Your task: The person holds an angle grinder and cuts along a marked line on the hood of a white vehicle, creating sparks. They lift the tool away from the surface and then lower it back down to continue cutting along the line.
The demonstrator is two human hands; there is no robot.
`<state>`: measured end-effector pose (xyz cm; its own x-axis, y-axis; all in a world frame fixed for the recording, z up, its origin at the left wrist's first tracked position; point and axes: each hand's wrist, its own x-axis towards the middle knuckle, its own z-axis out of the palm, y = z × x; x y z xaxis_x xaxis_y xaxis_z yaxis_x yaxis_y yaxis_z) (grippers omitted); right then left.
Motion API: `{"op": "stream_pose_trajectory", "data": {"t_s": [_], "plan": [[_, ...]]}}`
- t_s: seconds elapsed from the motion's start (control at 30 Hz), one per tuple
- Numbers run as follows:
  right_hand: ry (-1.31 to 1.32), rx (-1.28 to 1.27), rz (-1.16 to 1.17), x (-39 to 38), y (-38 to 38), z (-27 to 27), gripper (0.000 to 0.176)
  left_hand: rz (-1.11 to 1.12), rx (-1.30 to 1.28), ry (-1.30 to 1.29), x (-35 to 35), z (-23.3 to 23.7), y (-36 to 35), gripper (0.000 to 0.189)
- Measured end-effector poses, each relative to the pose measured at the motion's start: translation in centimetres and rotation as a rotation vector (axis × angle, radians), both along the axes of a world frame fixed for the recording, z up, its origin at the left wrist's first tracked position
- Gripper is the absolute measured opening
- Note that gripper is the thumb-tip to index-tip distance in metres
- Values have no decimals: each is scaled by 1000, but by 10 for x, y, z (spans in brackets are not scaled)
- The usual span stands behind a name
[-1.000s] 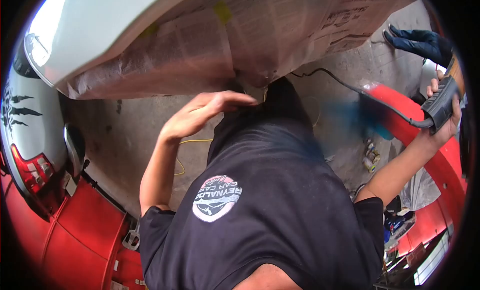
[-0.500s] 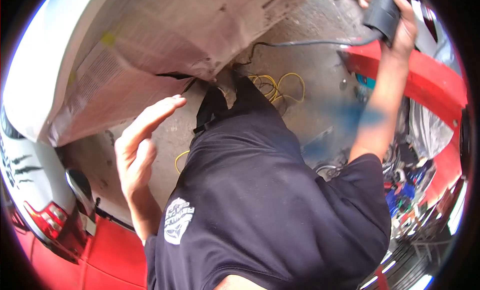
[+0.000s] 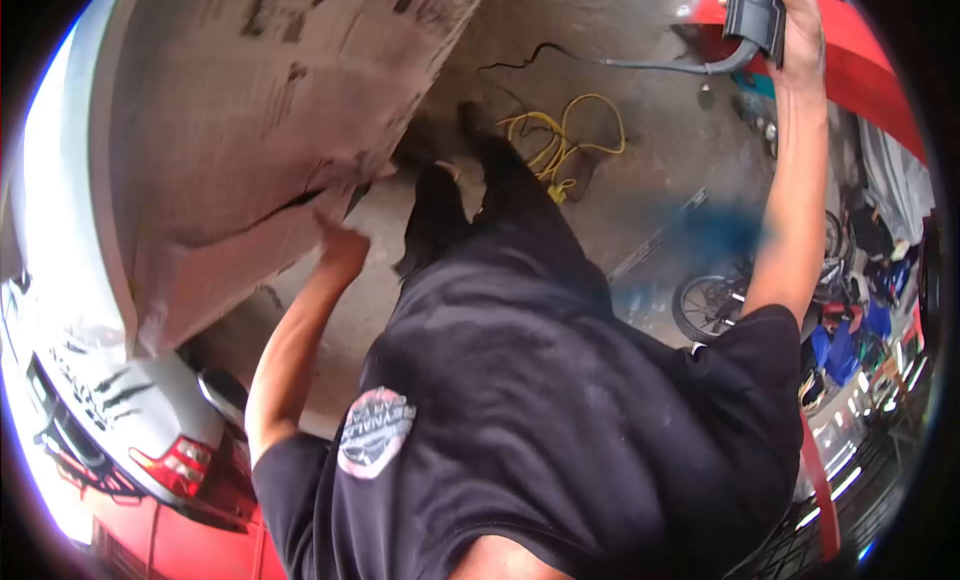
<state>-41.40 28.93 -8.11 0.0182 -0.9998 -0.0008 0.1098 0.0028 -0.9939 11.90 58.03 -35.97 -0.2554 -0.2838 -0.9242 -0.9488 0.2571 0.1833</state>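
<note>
At the top right, my right hand point(image 3: 800, 50) is wrapped around a black corded power tool point(image 3: 756, 22); its far end is cut off by the view's edge. A thick grey cord point(image 3: 655, 68) runs left from it. My left hand point(image 3: 343, 253) is bent at the lower edge of the masking paper point(image 3: 225, 170), one finger pointing up over it. Motion blurs this hand, and its other fingers are hidden. The paper covers a large white panel point(image 3: 118, 40) and has a dark gap across its lower part.
A yellow cable point(image 3: 575, 140) lies coiled on the concrete floor point(image 3: 640, 170) ahead of my feet. To the right are a red beam point(image 3: 868, 85), a small wheel point(image 3: 703, 308) and clutter. A white vehicle with a red tail light point(image 3: 188, 467) stands at lower left.
My left hand has moved right and turned from an outstretched pose to a bent one. My right hand, still holding the tool, is slightly higher. The view has shifted, showing more floor and the wheel.
</note>
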Motion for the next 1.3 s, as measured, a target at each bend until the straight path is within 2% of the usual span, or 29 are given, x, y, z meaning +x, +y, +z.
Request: {"op": "stream_pose_trajectory", "data": {"t_s": [0.03, 0.07, 0.1, 0.13, 0.2, 0.27, 0.3, 0.37, 0.4, 0.43, 0.5, 0.53, 0.57, 0.6, 0.63, 0.7, 0.77, 0.8, 0.87, 0.9, 0.97, 1.0, 1.03, 1.07, 1.1, 1.13, 1.17, 1.23, 1.3], "plan": [[77, -16, -24, -17, -9, -4, 59, -95, 36, 76, 9, 16, -7, 46], [106, -58, -125, -20, -10, -9, 53, 150, -185, 362, -10, 41, -10, 45], [123, -61, -218, -17, -1, -16, 48, 429, -72, 467, -62, 96, -50, 49], [103, -93, -91, -31, -1, -22, 39, 596, 104, 606, -114, 137, -97, 52], [114, -45, -148, -31, -9, -26, 39, 605, -28, 1051, -206, 232, -154, 60], [127, 99, -160, -47, -5, -34, 41, 444, -38, 1743, -256, 281, -156, 50], [128, 108, -147, -41, -4, -35, 41, 461, -41, 1740, -252, 262, -140, 50], [92, 30, -177, -31, -4, -34, 42, 332, 728, 1329, -219, 171, -91, 49], [86, 86, -172, -38, -3, -32, 44, 479, 438, 1108, -167, 127, -82, 45], [74, 94, -185, -71, -7, -35, 44, -40, 43, 723, -84, 97, -64, 47], [69, 248, 27, -136, -33, -60, 65, -249, -128, -20, -21, 142, -55, 48], [41, 221, 13, -124, -34, -61, 64, 456, 109, 263, -19, 173, -71, 60], [20, 199, 3, -111, -32, -56, 62, 762, 209, 373, -52, 231, -100, 66], [97, 144, 34, -104, -31, -54, 63, 741, -14, 746, -78, 277, -112, 68], [95, 124, 50, -105, -37, -56, 63, 750, -39, 750, -96, 281, -105, 68], [-31, 225, 184, -105, -35, -56, 64, 590, -42, 1387, -119, 294, -81, 74], [-5, 131, 47, -64, -27, -47, 64, 968, 146, 974, -84, 213, -17, 75], [20, 119, 70, -58, -28, -41, 64, 838, 66, 425, -9, 137, 67, 71], [49, 110, 91, -49, -22, -27, 63, 9, 250, -427, 142, 67, 222, 59], [69, 141, 59, -42, -21, -19, 63, 497, 286, -182, 152, 91, 214, 57], [74, 179, 40, -32, -26, -12, 63, 1529, 19, 152, 83, 142, 140, 58], [12, 126, 120, -35, -29, -21, 64, 1386, -114, 260, 39, 176, 82, 57], [-72, 163, 236, -42, -37, -27, 64, 1298, -170, 532, -1, 223, 26, 61], [-68, 116, 165, -17, -34, -19, 62, 1249, -251, 922, -27, 249, -6, 65], [-58, 77, 160, -5, -34, -17, 64, 1130, -187, 1350, -44, 265, -21, 67], [-15, 34, 155, 13, -24, 5, 66, 851, -111, 1435, -55, 252, -10, 68], [36, 4, 140, 32, -15, 25, 68, 817, -12, 1275, -61, 259, 1, 68], [27, -6, 196, 51, -8, 44, 69, 850, 9, 487, -18, 245, 11, 69], [60, -31, 183, 80, 3, 74, 72, 27, -475, -203, 38, 186, 32, 63]]}}
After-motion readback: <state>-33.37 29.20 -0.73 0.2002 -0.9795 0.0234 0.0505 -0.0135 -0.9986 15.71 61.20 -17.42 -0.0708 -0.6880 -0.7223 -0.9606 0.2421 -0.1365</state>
